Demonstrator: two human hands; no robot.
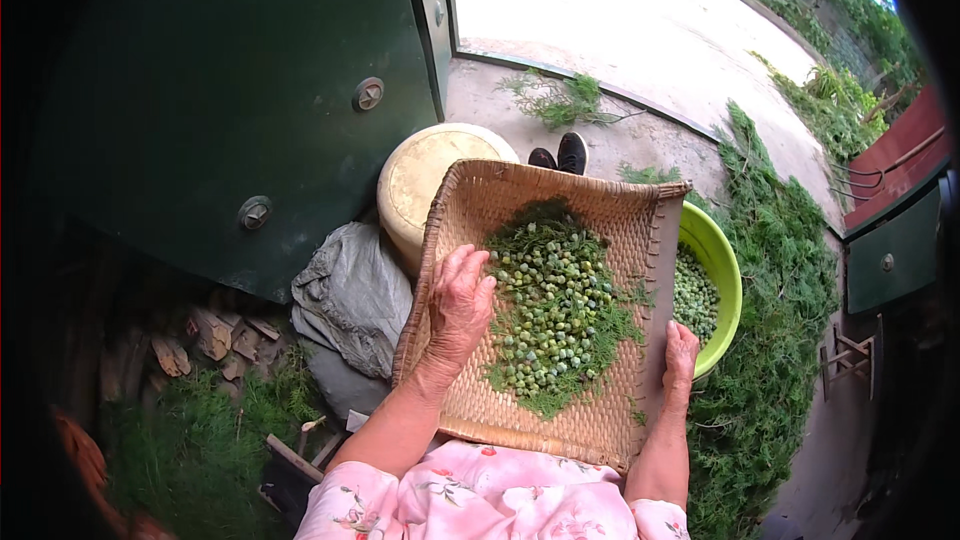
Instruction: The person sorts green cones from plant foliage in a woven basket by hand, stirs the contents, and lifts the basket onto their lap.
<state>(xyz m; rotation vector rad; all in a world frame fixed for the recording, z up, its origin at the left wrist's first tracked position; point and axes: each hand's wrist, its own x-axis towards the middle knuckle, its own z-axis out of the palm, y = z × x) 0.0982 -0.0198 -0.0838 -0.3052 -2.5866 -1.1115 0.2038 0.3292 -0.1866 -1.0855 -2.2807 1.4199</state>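
A woven winnowing basket (620,215) rests across my lap, tilted, its raised rim at the far side. In its middle lies a heap of small round green cones (550,310) mixed with bits of feathery green leaf (600,340). My left hand (463,305) is over the basket's left part, beside the heap, with its fingers curled in and the thumb close to them; whatever they may hold is hidden. At the basket's right edge my right hand (681,355) grips the flat rim strip. Just beyond that edge stands a lime-green bucket (725,285), partly filled with similar cones.
A cream round tub (415,180) stands beyond the basket on the left, next to a crumpled grey sack (350,295). Cut evergreen branches (775,340) cover the ground at right. Dark green metal doors (250,90) stand at left. Split firewood (215,335) lies below them.
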